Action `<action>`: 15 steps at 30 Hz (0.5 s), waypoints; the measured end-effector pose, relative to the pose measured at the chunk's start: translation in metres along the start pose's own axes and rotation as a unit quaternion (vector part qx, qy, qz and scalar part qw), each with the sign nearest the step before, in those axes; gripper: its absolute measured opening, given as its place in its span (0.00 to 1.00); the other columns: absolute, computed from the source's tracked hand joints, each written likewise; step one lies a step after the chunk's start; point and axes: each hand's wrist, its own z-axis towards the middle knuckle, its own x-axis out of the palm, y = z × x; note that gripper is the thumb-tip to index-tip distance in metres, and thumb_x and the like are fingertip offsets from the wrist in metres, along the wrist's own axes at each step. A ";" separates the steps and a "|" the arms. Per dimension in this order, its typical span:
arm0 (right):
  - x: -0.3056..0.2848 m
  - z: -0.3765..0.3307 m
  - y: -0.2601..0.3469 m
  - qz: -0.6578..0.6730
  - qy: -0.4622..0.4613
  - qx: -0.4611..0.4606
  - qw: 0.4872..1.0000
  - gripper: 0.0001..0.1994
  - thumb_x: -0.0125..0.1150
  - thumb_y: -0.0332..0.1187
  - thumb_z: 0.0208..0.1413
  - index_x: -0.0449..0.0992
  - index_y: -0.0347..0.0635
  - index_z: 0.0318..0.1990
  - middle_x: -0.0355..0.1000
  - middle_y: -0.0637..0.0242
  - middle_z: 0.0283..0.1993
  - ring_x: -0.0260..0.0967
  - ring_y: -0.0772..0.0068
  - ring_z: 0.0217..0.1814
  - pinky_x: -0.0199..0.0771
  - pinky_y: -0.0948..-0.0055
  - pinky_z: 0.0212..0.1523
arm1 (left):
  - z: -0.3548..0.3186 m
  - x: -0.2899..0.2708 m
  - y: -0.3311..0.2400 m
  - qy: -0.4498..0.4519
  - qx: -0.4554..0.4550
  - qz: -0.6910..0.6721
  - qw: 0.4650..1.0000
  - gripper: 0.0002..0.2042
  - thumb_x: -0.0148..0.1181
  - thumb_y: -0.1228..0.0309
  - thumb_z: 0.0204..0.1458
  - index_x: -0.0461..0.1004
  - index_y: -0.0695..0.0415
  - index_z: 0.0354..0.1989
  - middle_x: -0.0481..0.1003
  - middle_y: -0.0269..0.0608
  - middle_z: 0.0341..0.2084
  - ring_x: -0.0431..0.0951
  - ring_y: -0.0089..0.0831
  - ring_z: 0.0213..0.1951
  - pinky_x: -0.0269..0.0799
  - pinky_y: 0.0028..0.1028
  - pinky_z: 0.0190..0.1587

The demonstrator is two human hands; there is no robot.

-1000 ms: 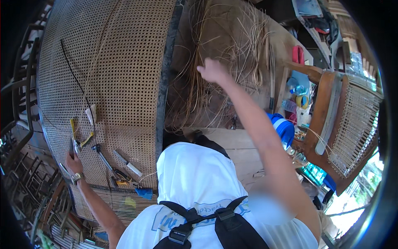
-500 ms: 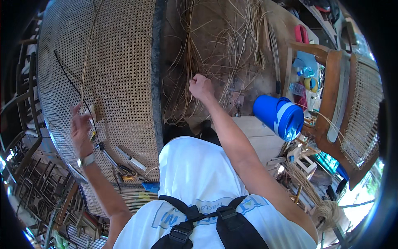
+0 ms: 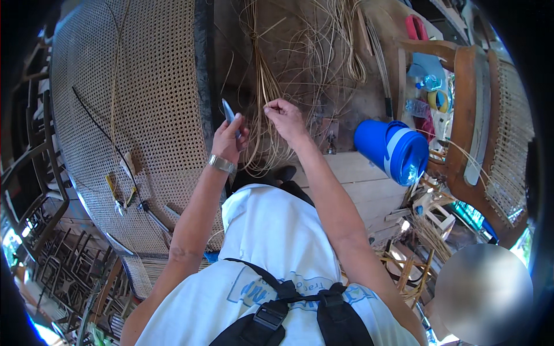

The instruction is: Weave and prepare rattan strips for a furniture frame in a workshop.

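My left hand [image 3: 229, 140], with a metal watch band at the wrist, is closed around a knife [image 3: 228, 109] whose pale blade points up and away from me. Just to its right, my right hand [image 3: 285, 120] pinches thin strands of cane [image 3: 271, 98] between thumb and fingertips. The strands belong to a long bundle that runs away from me and is gathered at a tie [image 3: 253, 36]. Their near ends hang in loops below my hands. The blade is apart from the strands.
A large woven cane panel [image 3: 156, 75] with a dark edge lies at left, bearing yellow-handled pliers [image 3: 113, 190] and a black cord [image 3: 95, 118]. Loose cane [image 3: 346, 34] spreads beyond. At right are a blue bucket [image 3: 372, 141] and a wooden chair [image 3: 461, 109]. A blurred patch covers the lower right.
My left hand has moved right from over the panel to beside my right hand, and now holds a knife. My right hand has shifted slightly and pinches the cane strands.
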 end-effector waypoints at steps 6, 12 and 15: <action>-0.013 -0.009 0.008 0.081 0.041 0.061 0.994 0.06 0.59 0.32 0.60 0.75 0.41 0.40 0.69 0.75 0.26 0.65 0.85 0.25 0.64 0.82 0.25 | 0.059 0.017 0.005 0.010 0.071 0.167 0.983 0.17 0.66 0.55 0.51 0.73 0.57 0.35 0.76 0.37 0.23 0.70 0.22 0.19 0.65 0.24 0.20; -0.026 -0.049 0.001 0.198 0.084 0.064 0.974 0.07 0.55 0.36 0.63 0.71 0.42 0.38 0.69 0.72 0.28 0.67 0.82 0.28 0.63 0.83 0.27 | 0.122 0.050 0.008 -0.207 0.226 0.574 0.760 0.31 0.72 0.49 0.36 0.76 0.63 0.41 0.79 0.54 0.34 0.80 0.48 0.41 0.74 0.38 0.46; -0.049 -0.101 -0.031 0.240 0.106 0.066 0.963 0.08 0.54 0.38 0.64 0.69 0.43 0.37 0.68 0.72 0.27 0.65 0.81 0.28 0.62 0.83 0.28 | 0.134 0.062 0.005 -0.229 0.221 0.653 0.687 0.28 0.72 0.52 0.35 0.77 0.62 0.40 0.78 0.58 0.40 0.77 0.51 0.46 0.73 0.39 0.50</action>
